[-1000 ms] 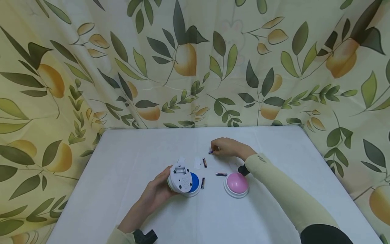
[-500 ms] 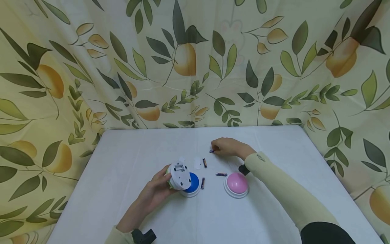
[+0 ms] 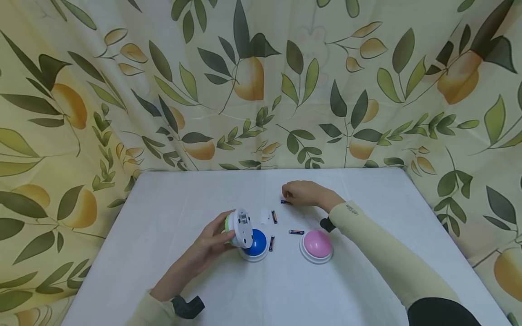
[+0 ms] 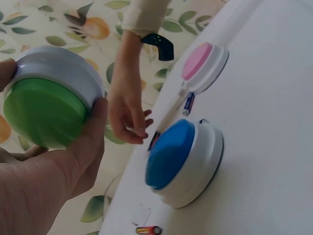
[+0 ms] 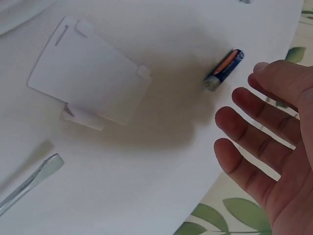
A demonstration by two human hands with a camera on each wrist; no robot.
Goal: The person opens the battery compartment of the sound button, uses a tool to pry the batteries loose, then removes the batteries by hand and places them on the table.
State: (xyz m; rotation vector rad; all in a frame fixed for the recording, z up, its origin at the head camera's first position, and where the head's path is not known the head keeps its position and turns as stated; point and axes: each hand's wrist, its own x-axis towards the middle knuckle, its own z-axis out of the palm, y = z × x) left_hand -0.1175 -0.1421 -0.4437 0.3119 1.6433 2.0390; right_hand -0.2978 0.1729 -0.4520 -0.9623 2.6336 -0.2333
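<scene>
My left hand [image 3: 210, 242] grips a round white push button [image 3: 241, 228] with a green dome [image 4: 46, 112]. Its underside, with an uncovered battery compartment, faces right in the head view. My right hand [image 3: 307, 193] hovers at the far part of the table, fingers loosely bent. A small blue-and-orange battery [image 5: 225, 69] lies just beyond those fingertips, apart from them in the right wrist view. Beneath the held button, and partly hidden by it, a blue-domed button [image 3: 258, 244] stands on the table.
A pink-domed button [image 3: 318, 244] stands on the right. Loose batteries lie between the buttons, including one battery [image 3: 296, 232] near the pink dome. A thin white cover [image 5: 88, 73] with tabs and a flat metal tool tip [image 5: 49, 166] lie on the white table [image 3: 195, 194].
My left hand has turned the green button, so its underside faces more to the right. The right hand stays nearly in place, and the battery at its fingertips has shifted slightly.
</scene>
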